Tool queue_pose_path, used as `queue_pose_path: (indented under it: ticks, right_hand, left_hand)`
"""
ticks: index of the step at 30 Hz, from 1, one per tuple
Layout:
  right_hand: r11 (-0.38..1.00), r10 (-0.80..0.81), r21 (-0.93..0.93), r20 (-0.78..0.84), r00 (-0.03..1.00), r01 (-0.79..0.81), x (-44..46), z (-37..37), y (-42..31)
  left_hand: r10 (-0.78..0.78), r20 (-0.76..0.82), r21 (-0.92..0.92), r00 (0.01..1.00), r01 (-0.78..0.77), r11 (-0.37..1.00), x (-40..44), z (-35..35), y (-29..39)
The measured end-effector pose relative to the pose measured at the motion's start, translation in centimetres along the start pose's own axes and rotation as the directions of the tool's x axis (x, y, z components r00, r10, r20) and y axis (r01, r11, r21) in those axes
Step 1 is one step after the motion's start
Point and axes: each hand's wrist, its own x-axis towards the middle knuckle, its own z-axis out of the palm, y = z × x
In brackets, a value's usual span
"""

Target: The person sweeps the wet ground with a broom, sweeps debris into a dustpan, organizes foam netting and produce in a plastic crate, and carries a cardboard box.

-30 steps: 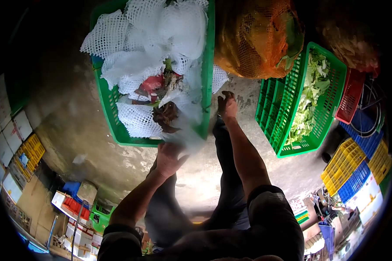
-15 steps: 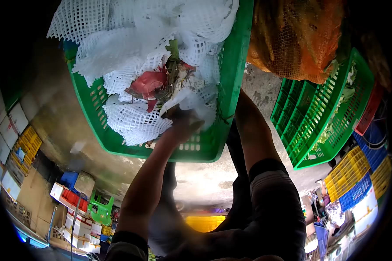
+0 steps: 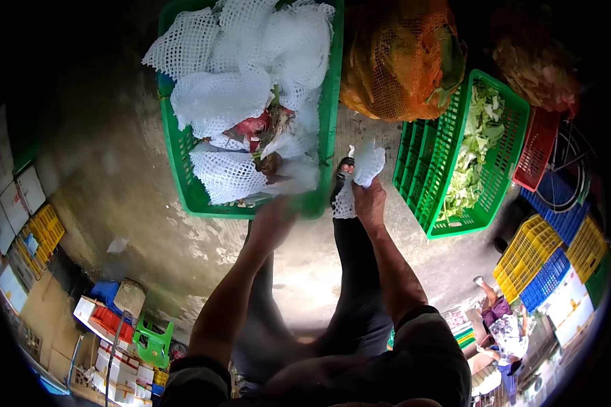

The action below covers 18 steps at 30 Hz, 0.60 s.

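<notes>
A large green crate [image 3: 176, 163] at the upper middle is heaped with white foam netting [image 3: 227, 175], with red and brown scraps [image 3: 252, 129] among it. My left hand [image 3: 275, 220], blurred by motion, is at the crate's near edge; its fingers cannot be made out. Right of the crate, my right hand [image 3: 370, 202] is closed round a piece of white foam netting [image 3: 369, 161], which hangs above my foot [image 3: 345, 178].
An orange mesh sack [image 3: 400, 68] stands right of the crate. Farther right, a green crate [image 3: 516, 156] holds leafy greens [image 3: 478, 146], beside a red crate [image 3: 538, 149]. Yellow crates [image 3: 528, 254] and a person [image 3: 506, 329] are at lower right, a green stool [image 3: 154, 341] at lower left.
My right hand has come out from beside the crate and now holds white netting. My left hand has drawn back from inside the crate to its near edge. The view has shifted, too.
</notes>
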Motion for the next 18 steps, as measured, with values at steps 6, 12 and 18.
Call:
queue_pose_path:
  ticks: [6,12,18]
  right_hand:
    - [0.986,-0.103,-0.106,0.195,0.975,0.125,-4.0,0.4,-10.0]
    - [0.998,0.062,-0.032,-0.025,0.998,-0.063,6.0,2.7,1.4]
    - [0.881,-0.254,-0.385,0.107,0.961,0.275,17.2,11.4,12.5]
  left_hand:
    - [-0.032,-0.529,-0.050,0.848,0.007,0.999,-5.1,-2.0,-5.9]
    - [0.137,-0.605,0.224,0.785,0.003,0.975,-4.5,-3.6,-4.6]
    - [0.332,-0.236,0.411,0.913,-0.216,0.886,3.9,-0.2,-1.1]
